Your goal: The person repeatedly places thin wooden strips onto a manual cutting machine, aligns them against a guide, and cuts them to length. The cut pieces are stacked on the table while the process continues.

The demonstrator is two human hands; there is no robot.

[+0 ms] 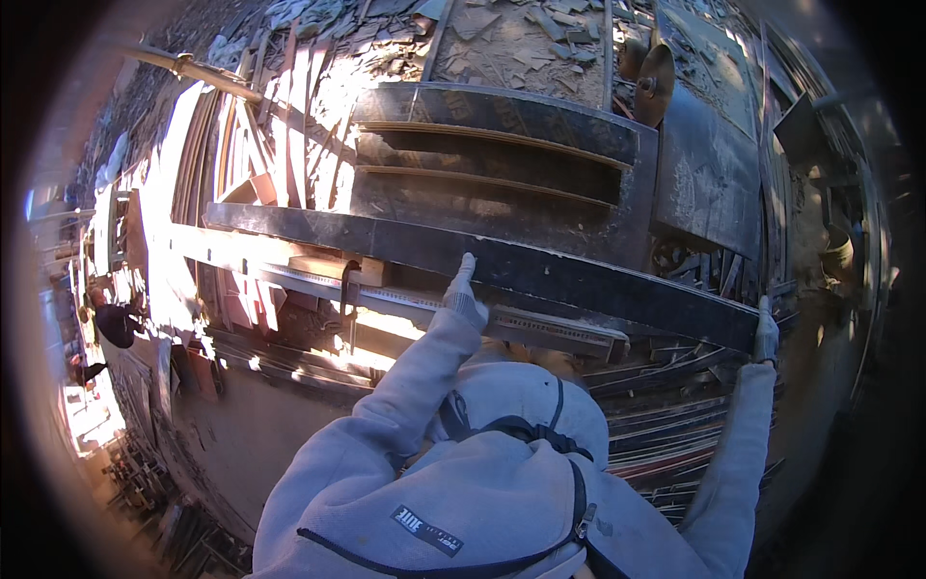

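Note:
A long dark plywood strip [579, 282] lies slanting across the middle, its left end farther away and its right end nearer. My left hand [465, 297], in a light glove, is closed on its near edge around mid-length, with the fingers over the top face. At the strip's right end my right hand [766, 338], also gloved, grips the corner. Just on the near side of the strip runs a long straight rule [550, 330] with printed marks. Left of my left hand, a dark clamp [348, 289] stands by the rule and a pale wood block [323, 265].
Beyond the strip, several dark boards [492, 145] are stacked on a dark sheet. A round brown metal disc [654, 85] stands upright at the far right. Long wood strips [666, 425] lie beside my right arm. Scrap pieces [531, 48] litter the far ground.

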